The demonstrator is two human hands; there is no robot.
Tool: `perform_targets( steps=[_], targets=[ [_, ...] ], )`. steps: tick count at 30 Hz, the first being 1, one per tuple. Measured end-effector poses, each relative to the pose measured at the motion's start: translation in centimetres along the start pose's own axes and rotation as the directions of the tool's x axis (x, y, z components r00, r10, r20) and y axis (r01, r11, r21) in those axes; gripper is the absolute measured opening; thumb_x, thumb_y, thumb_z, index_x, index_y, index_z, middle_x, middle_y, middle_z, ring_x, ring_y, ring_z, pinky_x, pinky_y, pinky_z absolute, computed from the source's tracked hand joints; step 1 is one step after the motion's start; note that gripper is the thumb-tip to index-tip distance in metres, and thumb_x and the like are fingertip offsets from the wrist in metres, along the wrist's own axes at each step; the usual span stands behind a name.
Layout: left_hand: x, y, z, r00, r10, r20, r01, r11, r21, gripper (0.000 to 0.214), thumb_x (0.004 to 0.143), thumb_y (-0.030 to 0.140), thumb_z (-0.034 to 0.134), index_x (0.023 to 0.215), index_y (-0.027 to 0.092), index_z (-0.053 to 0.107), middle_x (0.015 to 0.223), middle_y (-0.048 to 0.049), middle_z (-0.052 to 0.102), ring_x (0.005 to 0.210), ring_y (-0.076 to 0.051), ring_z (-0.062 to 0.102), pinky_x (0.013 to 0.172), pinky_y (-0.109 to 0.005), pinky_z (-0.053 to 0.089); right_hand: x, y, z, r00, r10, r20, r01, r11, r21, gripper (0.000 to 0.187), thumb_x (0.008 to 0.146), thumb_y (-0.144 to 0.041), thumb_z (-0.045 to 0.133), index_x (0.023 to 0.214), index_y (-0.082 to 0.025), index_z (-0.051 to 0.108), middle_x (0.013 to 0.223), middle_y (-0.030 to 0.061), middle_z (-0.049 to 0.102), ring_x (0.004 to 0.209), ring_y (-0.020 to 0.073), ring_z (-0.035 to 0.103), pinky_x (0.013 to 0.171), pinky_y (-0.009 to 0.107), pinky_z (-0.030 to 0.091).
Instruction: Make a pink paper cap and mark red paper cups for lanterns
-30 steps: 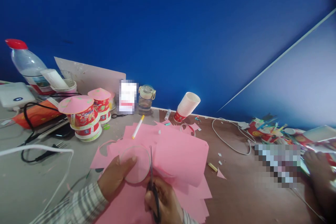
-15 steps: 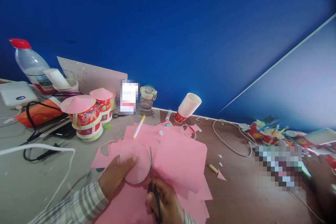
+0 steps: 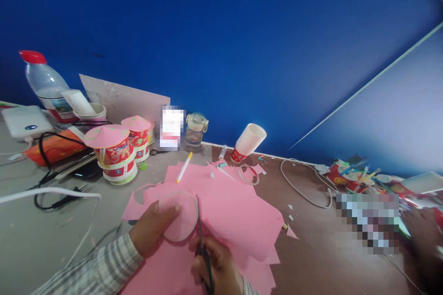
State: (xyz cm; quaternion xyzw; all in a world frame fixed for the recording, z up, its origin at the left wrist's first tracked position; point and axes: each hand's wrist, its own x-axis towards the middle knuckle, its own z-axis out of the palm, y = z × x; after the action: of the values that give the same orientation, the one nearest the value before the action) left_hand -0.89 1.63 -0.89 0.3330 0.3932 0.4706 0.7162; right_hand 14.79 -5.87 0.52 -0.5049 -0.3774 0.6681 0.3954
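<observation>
My left hand [image 3: 155, 226] grips a sheet of pink paper, its thumb on a round part with a pale rim [image 3: 179, 216]. Whether that rim is drawn or a separate ring I cannot tell. My right hand [image 3: 218, 262] is closed round dark-handled scissors [image 3: 200, 221], whose blades point away from me along the right edge of the circle. The loose part of the pink sheet [image 3: 242, 219] spreads to the right of the blades. More pink paper [image 3: 152, 269] lies underneath. A white marker with a yellow cap [image 3: 184, 167] rests on the paper just beyond.
Paper-cup models with pink cone roofs [image 3: 116, 154] stand at left, near a bottle [image 3: 48, 87] and cables [image 3: 51, 191]. Behind are a lidded jar [image 3: 195, 130] and stacked paper cups [image 3: 248, 143]. At right, another person's hand [image 3: 422, 228] is beside a blurred-out object [image 3: 370, 221].
The loose part of the pink sheet has swung outward to the right and now covers most of a small yellow stick. Both hands stay nearly in place.
</observation>
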Motion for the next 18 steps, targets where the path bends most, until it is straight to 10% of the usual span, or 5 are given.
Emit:
perform_targets(
  steps=[18],
  targets=[
    [0.1, -0.1, -0.2, 0.998, -0.039, 0.04, 0.04, 0.999, -0.037, 0.03, 0.053, 0.02, 0.069, 0.082, 0.012, 0.068, 0.063, -0.0107, 0.074, 0.062, -0.03, 0.062, 0.057, -0.04, 0.05, 0.2, 1.6, -0.9, 0.999, 0.025, 0.045, -0.025, 1.0, 0.002, 0.017, 0.058, -0.02, 0.071, 0.074, -0.022, 0.063, 0.04, -0.0072, 0.055, 0.035, 0.0077, 0.045, 0.039, 0.015, 0.034]
  ],
)
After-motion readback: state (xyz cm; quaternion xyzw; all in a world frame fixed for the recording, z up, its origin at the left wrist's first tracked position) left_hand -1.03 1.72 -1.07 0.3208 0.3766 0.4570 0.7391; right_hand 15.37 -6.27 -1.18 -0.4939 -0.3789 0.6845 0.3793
